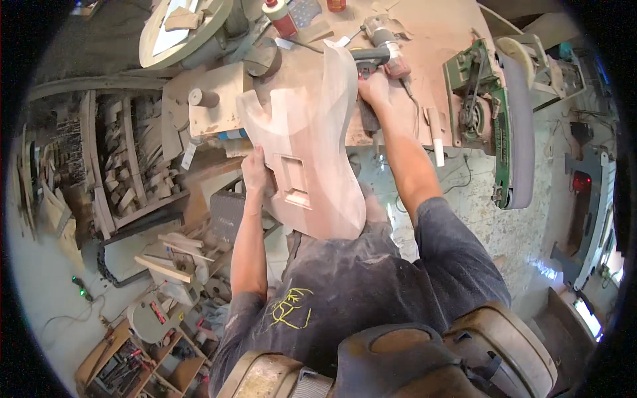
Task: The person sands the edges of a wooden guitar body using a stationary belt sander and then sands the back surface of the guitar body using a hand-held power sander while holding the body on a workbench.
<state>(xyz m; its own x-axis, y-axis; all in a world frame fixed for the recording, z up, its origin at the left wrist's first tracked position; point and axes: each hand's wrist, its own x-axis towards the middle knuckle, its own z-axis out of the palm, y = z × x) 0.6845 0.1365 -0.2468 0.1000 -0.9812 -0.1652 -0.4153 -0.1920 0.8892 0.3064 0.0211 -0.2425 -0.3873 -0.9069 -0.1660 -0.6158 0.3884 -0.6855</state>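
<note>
A pale wooden guitar body (312, 166) stands tilted in front of me, its lower end against my lap and its horns toward the bench. Two rectangular pockets are cut into its face. My left hand (255, 171) grips its left edge, with the other fingers hidden behind the wood. Beyond the right edge, my right hand (375, 87) is closed next to a dark piece below a red and grey power tool (391, 56). The guitar's long horn and the tool partly cover those fingers, so what they hold is unclear.
A dusty workbench (431, 73) carries a glue bottle (280, 18) and wood scraps. At its right end stands a green belt sander (494, 119). A round wooden disc (179, 40) is at far left, above shelves of offcuts (133, 166). A power cord (415, 106) trails off the tool.
</note>
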